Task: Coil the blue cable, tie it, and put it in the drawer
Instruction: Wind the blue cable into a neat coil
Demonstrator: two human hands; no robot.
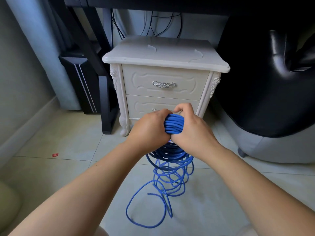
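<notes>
Before the nightstand (166, 53), low over the floor (68, 142): cable (173, 124) gripped as a bundle between left hand (150, 128) and right hand (192, 128), fingers (183, 107) of both curled tight round the gathered turns. Coiling judged partly done. Slack loops below the hands and a loose tail on the tiles not yet gathered. No tie seen. Drawers (163, 84) both closed, so tying, opening and stowing left. Strands in the grip lying left to right; stack of loops hanging downward, long axis near vertical.
</notes>
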